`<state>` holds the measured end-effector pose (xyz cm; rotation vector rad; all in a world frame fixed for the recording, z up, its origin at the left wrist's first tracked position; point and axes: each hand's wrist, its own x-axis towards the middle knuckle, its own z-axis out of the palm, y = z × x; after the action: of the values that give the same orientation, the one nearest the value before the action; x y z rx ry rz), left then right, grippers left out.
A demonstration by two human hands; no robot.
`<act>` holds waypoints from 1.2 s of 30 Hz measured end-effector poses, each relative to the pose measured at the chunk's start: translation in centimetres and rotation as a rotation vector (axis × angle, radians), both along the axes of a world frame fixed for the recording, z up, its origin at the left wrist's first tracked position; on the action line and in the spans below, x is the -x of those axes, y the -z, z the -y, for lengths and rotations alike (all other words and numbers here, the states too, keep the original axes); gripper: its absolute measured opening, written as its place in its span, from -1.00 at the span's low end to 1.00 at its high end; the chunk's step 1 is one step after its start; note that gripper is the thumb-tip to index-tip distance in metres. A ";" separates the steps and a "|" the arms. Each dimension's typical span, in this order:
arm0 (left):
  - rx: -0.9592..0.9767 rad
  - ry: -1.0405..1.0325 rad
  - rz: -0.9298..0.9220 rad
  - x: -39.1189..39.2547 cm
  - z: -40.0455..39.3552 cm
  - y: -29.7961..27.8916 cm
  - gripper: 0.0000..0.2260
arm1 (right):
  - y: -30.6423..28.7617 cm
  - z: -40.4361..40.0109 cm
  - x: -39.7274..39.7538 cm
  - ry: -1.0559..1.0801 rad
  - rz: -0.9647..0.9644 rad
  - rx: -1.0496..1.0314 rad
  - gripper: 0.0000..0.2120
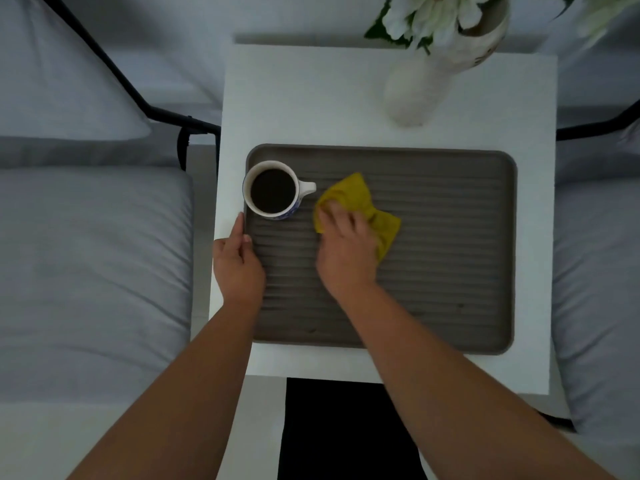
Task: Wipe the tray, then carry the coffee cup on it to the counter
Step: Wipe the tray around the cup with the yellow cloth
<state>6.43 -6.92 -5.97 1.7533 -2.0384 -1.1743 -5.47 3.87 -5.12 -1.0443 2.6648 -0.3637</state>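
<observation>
A grey ribbed tray [450, 271] lies on a small white table [311, 98]. At the tray's far left corner stands a white and blue cup [273, 190] full of dark coffee, its handle pointing right. My right hand [346, 251] presses a yellow cloth [360, 206] flat onto the tray's ribs, just right of the cup. My left hand [237, 261] grips the tray's left rim, thumb inside the rim and fingers along the outer edge, just below the cup.
A white vase [419, 88] with white flowers stands at the table's far right. Grey cushioned seats [90, 254] with black frames flank the table on both sides. A dark gap [346, 427] lies below the table's near edge.
</observation>
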 end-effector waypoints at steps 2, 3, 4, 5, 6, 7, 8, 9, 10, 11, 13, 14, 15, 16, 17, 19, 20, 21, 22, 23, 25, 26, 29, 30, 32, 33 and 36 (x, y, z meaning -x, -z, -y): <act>-0.001 0.006 -0.001 0.1 0.0 0.0 -0.63 | 0.0 1.5 -1.0 -0.084 0.019 0.002 -0.48; -0.006 0.008 -0.002 0.1 0.0 0.0 -0.63 | 0.1 1.3 -0.8 -0.144 0.008 -0.012 -0.48; -0.012 0.005 -0.004 0.1 0.0 -0.1 -0.63 | 0.3 0.6 -0.2 -0.210 -0.007 -0.023 -0.49; -0.016 -0.001 -0.004 0.1 0.0 -0.1 -0.63 | 0.6 -0.6 0.8 -0.255 -0.023 -0.030 -0.50; -0.017 -0.006 -0.005 0.2 0.0 -0.2 -0.64 | 0.9 -2.0 1.9 -0.259 -0.042 -0.035 -0.51; -0.017 -0.009 -0.010 0.1 0.0 -0.3 -0.64 | 1.2 -3.8 3.2 -0.222 -0.067 -0.040 -0.51; -0.020 -0.012 -0.019 0.1 0.0 -0.4 -0.64 | 1.4 -5.9 4.4 -0.158 -0.098 -0.049 -0.50; -0.026 -0.016 -0.025 0.1 -0.1 -0.5 -0.64 | 1.6 -8.2 5.6 -0.079 -0.127 -0.064 -0.50; -0.033 -0.018 -0.027 0.1 -0.2 -0.6 -0.64 | 1.6 -10.6 6.6 0.008 -0.153 -0.081 -0.50; -0.038 -0.021 -0.026 0.1 -0.2 -0.7 -0.64 | 1.5 -12.8 7.4 0.104 -0.167 -0.096 -0.50; -0.041 -0.021 -0.021 0.1 -0.1 -0.7 -0.64 | 1.2 -15.1 7.8 0.287 -0.160 -0.111 -0.52; -0.042 -0.017 -0.021 0.1 -0.1 -0.7 -0.64 | 1.1 -14.9 7.4 0.367 -0.155 -0.110 -0.53; -0.046 -0.014 -0.025 0.0 -0.1 -0.6 -0.64 | 1.1 -13.9 6.6 0.439 -0.149 -0.106 -0.54; -0.048 -0.011 -0.029 0.0 -0.1 -0.6 -0.64 | 1.0 -12.4 5.5 0.489 -0.136 -0.099 -0.54; -0.043 -0.008 -0.029 -0.1 0.0 -0.6 -0.64 | 0.8 -10.5 4.2 0.507 -0.112 -0.091 -0.55; -0.032 0.003 -0.015 -0.1 0.0 -0.5 -0.64 | 0.3 -6.4 1.1 0.414 -0.064 -0.071 -0.54; -0.029 0.010 -0.012 -0.1 0.1 -0.4 -0.63 | 0.2 -4.4 -0.7 0.315 -0.040 -0.060 -0.52; -0.027 0.018 -0.015 -0.2 0.1 -0.2 -0.63 | 0.2 -2.5 -2.4 0.197 -0.013 -0.049 -0.50; -0.023 0.026 -0.022 -0.3 0.2 -0.1 -0.63 | 0.1 -0.9 -4.1 0.074 0.012 -0.038 -0.49; -0.018 0.034 -0.029 -0.3 0.3 0.0 -0.63 | 0.1 0.2 -5.3 -0.036 0.033 -0.029 -0.48; -0.015 0.045 -0.039 -0.4 0.4 0.1 -0.63 | 0.1 1.1 -5.5 -0.185 0.045 -0.013 -0.47; -0.015 0.048 -0.041 -0.4 0.4 0.1 -0.63 | 0.2 0.7 -4.9 -0.229 0.029 -0.008 -0.49; -0.020 0.048 -0.033 -0.4 0.4 0.0 -0.63 | 0.9 -2.8 -1.7 -0.205 -0.043 0.017 -0.54; -0.023 0.044 -0.027 -0.4 0.3 -0.1 -0.63 | 1.2 -4.7 -0.5 -0.153 -0.072 0.014 -0.55; -0.027 0.039 -0.026 -0.4 0.2 -0.2 -0.63 | 1.4 -9.1 1.7 -0.030 -0.112 -0.011 -0.54; -0.027 0.039 -0.030 -0.3 0.3 -0.3 -0.64 | 1.4 -11.1 2.6 0.032 -0.119 -0.020 -0.52; -0.030 0.032 -0.029 -0.4 0.3 -0.2 -0.63 | 1.2 -13.3 3.6 0.243 -0.135 -0.020 -0.53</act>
<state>6.81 -7.24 -5.76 1.7130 -2.0502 -1.2391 -9.07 17.16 -6.30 -0.7653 2.9183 -0.3218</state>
